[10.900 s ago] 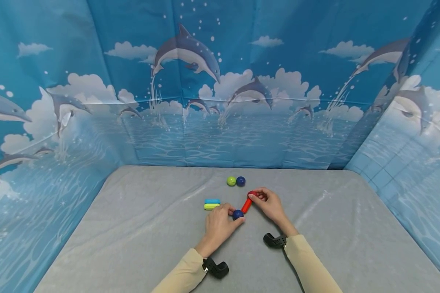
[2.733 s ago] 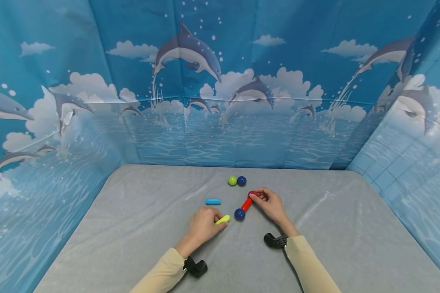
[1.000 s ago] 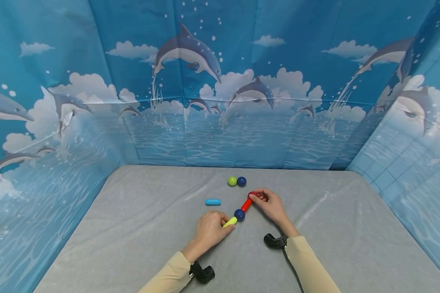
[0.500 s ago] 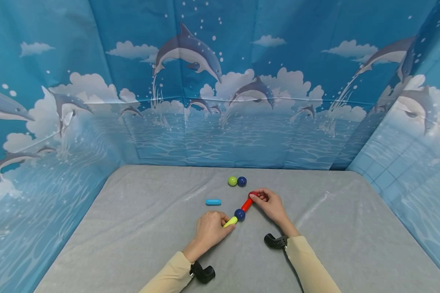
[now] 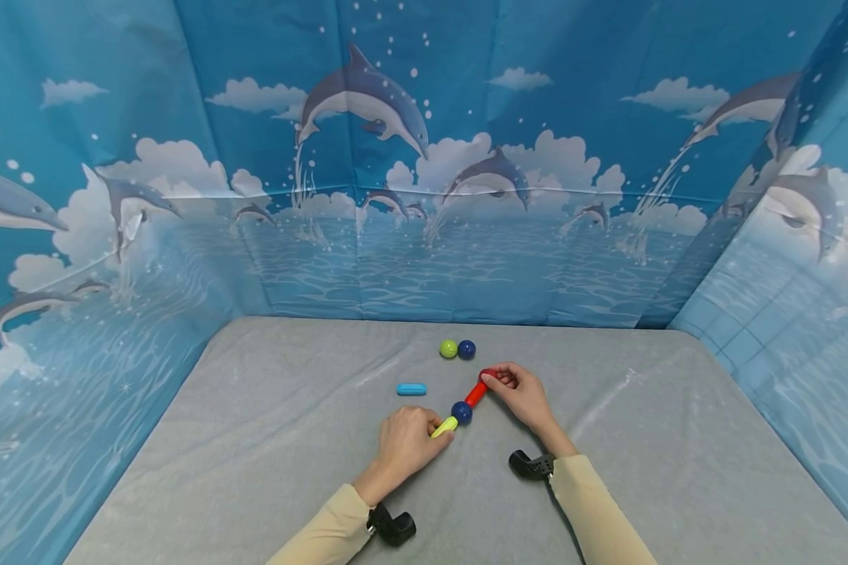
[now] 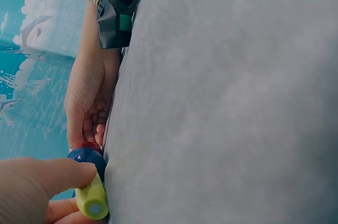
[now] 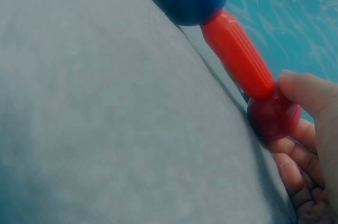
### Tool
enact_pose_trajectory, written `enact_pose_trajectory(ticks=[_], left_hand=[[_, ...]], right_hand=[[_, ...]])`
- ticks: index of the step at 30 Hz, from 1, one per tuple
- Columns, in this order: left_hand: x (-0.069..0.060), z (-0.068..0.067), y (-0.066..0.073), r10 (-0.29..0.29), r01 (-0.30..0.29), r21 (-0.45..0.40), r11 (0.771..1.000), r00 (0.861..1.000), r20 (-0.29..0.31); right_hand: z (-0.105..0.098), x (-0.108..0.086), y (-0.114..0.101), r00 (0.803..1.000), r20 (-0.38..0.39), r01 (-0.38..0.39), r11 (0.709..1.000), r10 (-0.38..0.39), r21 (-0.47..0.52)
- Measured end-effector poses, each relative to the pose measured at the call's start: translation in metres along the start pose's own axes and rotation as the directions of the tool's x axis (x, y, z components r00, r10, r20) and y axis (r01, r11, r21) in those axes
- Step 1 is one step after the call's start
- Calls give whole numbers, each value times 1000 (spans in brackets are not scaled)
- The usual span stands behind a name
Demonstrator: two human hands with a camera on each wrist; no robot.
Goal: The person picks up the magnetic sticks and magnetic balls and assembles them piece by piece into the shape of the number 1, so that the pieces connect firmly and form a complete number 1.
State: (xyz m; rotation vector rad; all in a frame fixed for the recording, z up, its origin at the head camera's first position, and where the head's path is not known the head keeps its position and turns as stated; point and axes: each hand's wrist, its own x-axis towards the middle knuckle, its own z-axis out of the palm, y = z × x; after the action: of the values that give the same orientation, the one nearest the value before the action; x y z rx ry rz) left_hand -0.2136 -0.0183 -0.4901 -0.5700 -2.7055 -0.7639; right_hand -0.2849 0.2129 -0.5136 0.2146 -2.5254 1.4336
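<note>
A short chain of toy pieces lies slantwise on the grey tabletop. My right hand (image 5: 520,394) pinches the dark red ball (image 7: 274,112) at its far end. From that ball a red magnetic rod (image 7: 238,55) runs to a dark blue ball (image 5: 462,413). Against the blue ball's near side sits a yellow-green magnetic rod (image 5: 445,427), pinched between thumb and fingers of my left hand (image 5: 405,443). In the left wrist view the rod's free end shows a round silvery disc (image 6: 95,208). My left fingers partly cover this rod.
A light blue rod (image 5: 412,389) lies alone left of the chain. Farther back, a lime green ball (image 5: 448,348) and another dark blue ball (image 5: 467,349) stand side by side. Dolphin-printed curtains (image 5: 424,259) border the grey table (image 5: 268,408) at the back and sides.
My left hand let go of the blue ball, took the yellow-green rod from beside the light blue one and brought it against the blue ball. My right hand stayed on the red ball.
</note>
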Motion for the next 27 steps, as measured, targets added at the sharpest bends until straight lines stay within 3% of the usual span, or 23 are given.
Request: enact_pose_trajectory(ticks=[27], left_hand=[[4, 1, 2, -3, 2, 24, 1000, 1000, 25]], right_hand=[[1, 1, 2, 1000, -19, -14, 1000, 14, 10]])
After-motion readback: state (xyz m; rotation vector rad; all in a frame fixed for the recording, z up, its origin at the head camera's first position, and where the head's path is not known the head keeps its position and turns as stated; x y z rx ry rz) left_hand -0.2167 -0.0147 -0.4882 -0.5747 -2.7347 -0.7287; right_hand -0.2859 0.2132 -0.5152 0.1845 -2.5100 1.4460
